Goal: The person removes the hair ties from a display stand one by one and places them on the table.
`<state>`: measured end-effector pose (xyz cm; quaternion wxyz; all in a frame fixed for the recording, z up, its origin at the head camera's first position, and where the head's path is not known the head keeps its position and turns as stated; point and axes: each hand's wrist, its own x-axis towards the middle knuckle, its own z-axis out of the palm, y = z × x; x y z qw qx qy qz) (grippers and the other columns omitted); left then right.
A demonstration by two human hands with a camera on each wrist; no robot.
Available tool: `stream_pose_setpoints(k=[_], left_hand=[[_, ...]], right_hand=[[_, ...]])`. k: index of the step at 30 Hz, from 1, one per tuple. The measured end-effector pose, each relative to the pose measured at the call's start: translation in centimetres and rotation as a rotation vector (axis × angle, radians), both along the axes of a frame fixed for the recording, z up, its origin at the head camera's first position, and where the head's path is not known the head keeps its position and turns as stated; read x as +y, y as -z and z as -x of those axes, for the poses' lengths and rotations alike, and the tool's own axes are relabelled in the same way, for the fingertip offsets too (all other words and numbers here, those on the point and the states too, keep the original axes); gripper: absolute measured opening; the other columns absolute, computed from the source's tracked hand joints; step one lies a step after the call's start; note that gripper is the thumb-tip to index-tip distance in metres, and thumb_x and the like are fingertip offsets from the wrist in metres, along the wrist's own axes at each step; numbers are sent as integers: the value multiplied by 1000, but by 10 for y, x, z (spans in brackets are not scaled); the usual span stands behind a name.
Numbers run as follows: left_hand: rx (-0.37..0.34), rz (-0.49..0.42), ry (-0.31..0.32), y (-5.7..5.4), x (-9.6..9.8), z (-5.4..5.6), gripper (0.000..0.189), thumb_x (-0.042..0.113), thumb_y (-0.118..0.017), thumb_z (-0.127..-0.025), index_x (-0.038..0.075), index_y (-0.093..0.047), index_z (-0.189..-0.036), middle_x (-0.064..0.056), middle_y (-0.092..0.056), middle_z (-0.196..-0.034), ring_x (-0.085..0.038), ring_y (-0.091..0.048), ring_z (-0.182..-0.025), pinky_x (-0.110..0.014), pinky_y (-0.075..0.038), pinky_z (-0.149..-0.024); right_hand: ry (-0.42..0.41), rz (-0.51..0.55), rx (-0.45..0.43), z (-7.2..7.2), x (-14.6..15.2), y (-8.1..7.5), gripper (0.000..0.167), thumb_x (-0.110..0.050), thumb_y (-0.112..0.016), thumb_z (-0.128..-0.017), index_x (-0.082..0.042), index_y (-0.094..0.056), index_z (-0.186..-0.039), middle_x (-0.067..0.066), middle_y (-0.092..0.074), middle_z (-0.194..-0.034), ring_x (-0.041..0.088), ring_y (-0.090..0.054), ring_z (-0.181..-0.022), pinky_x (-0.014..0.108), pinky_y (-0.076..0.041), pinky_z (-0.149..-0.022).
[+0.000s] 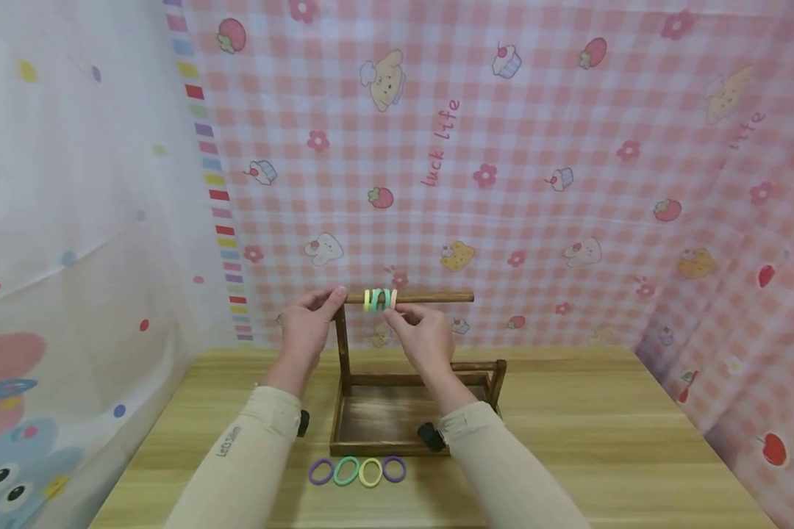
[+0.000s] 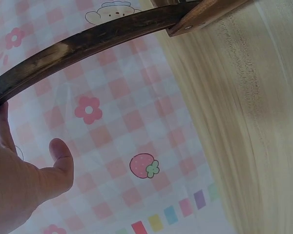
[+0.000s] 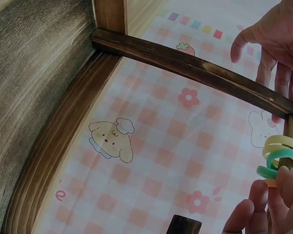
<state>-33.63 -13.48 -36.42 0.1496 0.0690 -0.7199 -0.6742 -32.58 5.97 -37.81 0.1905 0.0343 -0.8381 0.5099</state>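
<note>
A dark wooden rack (image 1: pixel 344 345) stands on the table, its horizontal rod (image 1: pixel 437 297) raised on a post. My left hand (image 1: pixel 306 323) holds the rod's left end where it meets the post. Several yellow and green hair ties (image 3: pixel 282 142) hang around the rod. To their right, my right hand (image 1: pixel 426 338) pinches a peach hair tie (image 1: pixel 393 298) that is around the rod too; its lower part is hidden by the fingertips. In the right wrist view, the thumb and fingers (image 3: pixel 258 192) of that hand close on this tie from below.
On the table in front of the rack's tray base (image 1: pixel 397 447) lie two purple hair ties (image 1: pixel 320 472), a green one (image 1: pixel 346 471) and a yellow one (image 1: pixel 370 472) in a row. A lower bar (image 1: pixel 479 365) rises at the rack's right side. Patterned cloth (image 1: pixel 536 220) hangs behind the table.
</note>
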Motion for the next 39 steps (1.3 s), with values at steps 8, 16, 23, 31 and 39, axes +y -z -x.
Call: stream_pose_setpoints(k=[8, 16, 23, 31, 39], left_hand=[[0, 4, 8, 1, 2, -1, 50, 50, -79, -96, 13, -76, -129, -11, -74, -134, -26, -69, -123, -42, -54, -111], [-16, 1, 4, -2, 2, -1, 51, 51, -79, -95, 14, -76, -130, -11, -74, -136, -27, -69, -124, -42, -54, -112], [-13, 1, -2, -1, 2, 0, 49, 50, -79, -96, 14, -77, -129, -10, -74, -134, -26, -70, -122, -42, -54, -111], [-10, -5, -3, 0, 2, -1, 49, 49, -79, -96, 14, -77, -129, -12, -74, -134, -27, -70, -121, -42, -54, -110], [-15, -8, 5, -2, 2, -2, 48, 49, -79, -96, 14, -76, -129, -10, -74, -134, -27, -69, -123, -43, -53, -111]], right_hand=[[10, 11, 12, -3, 3, 0, 27, -46, -80, -96, -23, -86, -109, 0, -82, -91, 11, -68, -67, 30, -48, -52], [12, 28, 0, -4, 7, -3, 23, -43, -80, -97, -23, -86, -106, -2, -82, -93, 13, -71, -74, 30, -51, -59], [26, 29, 8, -5, 12, -4, 19, -38, -80, -98, -21, -86, -105, -1, -82, -92, 14, -69, -74, 30, -49, -60], [12, 45, 16, -3, 19, -3, 19, -34, -78, -100, -17, -86, -103, 3, -81, -88, 14, -63, -67, 30, -46, -56], [46, 33, 35, -2, 27, -4, 20, -32, -77, -99, -14, -85, -103, 4, -80, -85, 13, -59, -62, 28, -44, -53]])
